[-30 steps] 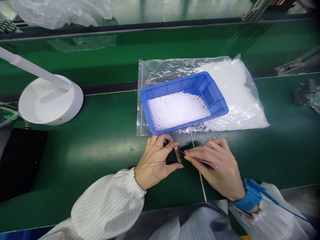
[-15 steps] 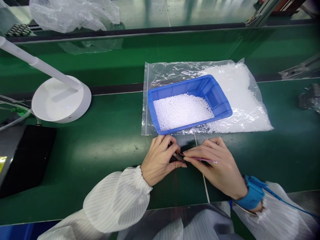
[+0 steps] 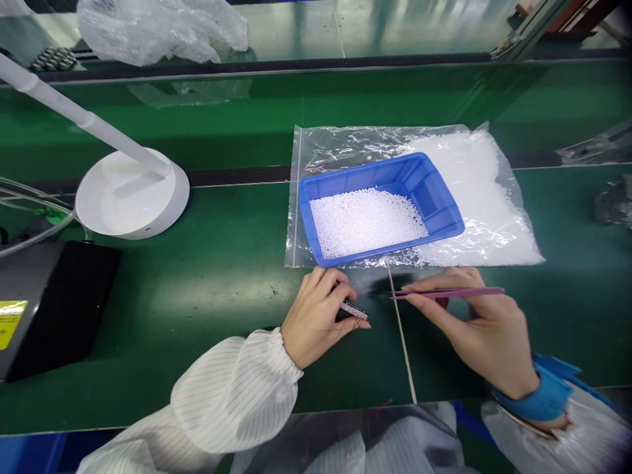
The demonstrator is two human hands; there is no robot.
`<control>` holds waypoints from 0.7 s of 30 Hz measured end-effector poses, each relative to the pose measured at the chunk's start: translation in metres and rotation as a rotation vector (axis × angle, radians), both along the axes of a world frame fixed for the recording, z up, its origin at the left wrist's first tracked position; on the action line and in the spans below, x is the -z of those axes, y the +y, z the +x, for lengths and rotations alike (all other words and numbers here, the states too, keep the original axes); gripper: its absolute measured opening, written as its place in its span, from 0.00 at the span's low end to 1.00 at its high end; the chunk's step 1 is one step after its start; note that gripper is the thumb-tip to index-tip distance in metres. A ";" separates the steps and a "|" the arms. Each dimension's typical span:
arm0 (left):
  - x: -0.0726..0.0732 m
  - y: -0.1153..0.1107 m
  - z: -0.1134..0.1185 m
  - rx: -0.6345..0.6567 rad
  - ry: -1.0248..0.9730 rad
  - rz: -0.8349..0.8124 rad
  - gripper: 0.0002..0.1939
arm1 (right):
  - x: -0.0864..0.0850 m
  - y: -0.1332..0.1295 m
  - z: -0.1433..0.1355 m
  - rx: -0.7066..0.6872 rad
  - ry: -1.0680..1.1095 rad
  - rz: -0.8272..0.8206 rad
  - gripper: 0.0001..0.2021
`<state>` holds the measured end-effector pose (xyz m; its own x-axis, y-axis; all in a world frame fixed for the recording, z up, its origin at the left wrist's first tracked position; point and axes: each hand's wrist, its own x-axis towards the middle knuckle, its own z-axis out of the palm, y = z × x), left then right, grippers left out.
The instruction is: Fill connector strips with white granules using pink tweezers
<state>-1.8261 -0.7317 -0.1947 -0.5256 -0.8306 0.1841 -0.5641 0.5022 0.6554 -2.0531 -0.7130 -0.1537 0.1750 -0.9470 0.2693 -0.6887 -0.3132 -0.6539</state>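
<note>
My left hand (image 3: 320,316) is closed on a small dark strip-like part (image 3: 355,311) with a pale speckled face, just in front of the blue bin. Its exact kind I cannot make out, since the fingers cover much of it. To the right, my right hand (image 3: 478,322) pinches a pair of pink tweezers (image 3: 459,292), whose tips point left, apart from the dark part. The blue plastic bin (image 3: 385,247) holds many tiny white beads (image 3: 365,224). It sits on a clear zip bag (image 3: 498,197) filled with more white material.
A white lamp base (image 3: 133,197) with a slanting stem stands at the left, near cables and a black box (image 3: 69,309). Crumpled clear plastic (image 3: 162,29) lies beyond the green ledge. A blue wrist strap (image 3: 538,392) with a cord is on my right wrist.
My right hand has drawn back to the right with the tweezers, away from the dark part, and the tweezers now lie more level. My left hand keeps its hold.
</note>
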 end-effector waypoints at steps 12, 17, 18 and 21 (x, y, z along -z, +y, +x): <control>-0.002 0.038 0.006 -0.326 -0.129 -0.060 0.34 | 0.015 0.019 0.004 -0.082 -0.047 0.161 0.03; -0.001 0.050 -0.016 -0.451 -0.152 -0.073 0.36 | 0.020 0.024 0.012 -0.133 -0.081 0.110 0.03; -0.001 0.051 -0.020 -0.473 -0.154 -0.073 0.36 | 0.020 0.024 0.013 -0.134 -0.087 0.097 0.03; 0.000 0.053 -0.028 -0.526 -0.153 -0.071 0.33 | 0.020 0.023 0.016 -0.124 -0.104 0.056 0.03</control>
